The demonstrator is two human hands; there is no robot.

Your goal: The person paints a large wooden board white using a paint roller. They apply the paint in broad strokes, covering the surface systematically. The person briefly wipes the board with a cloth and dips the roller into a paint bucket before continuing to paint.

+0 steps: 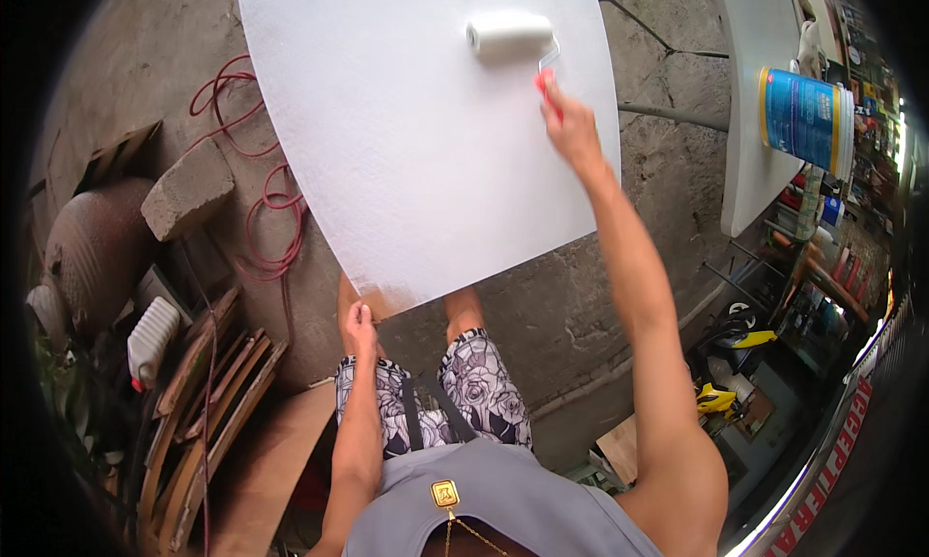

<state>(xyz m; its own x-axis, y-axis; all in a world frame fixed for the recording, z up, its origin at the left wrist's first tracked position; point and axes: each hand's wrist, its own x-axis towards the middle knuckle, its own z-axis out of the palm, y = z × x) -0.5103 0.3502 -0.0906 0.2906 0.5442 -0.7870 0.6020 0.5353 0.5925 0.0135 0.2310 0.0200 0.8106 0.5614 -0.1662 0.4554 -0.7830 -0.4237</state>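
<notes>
My right hand (pixel 573 125) grips the red handle of a paint roller (pixel 512 34). Its white sleeve lies over the right part of a large panel (pixel 435 143) and looks slightly blurred. White paint covers most of the panel, while a bare brown patch (pixel 381 303) shows at the near left corner. At that corner my left hand (pixel 361 328) pinches the panel's edge between thumb and fingers. What supports the panel from below is mostly hidden.
On a white table (pixel 747 121) at right stands a blue paint bucket (pixel 802 118). Left on the concrete floor lie a coiled red hose (pixel 279 223), a concrete block (pixel 190 187), a white jug (pixel 154 335) and stacked wooden boards (pixel 210 426). Metal bars (pixel 671 114) run between panel and table.
</notes>
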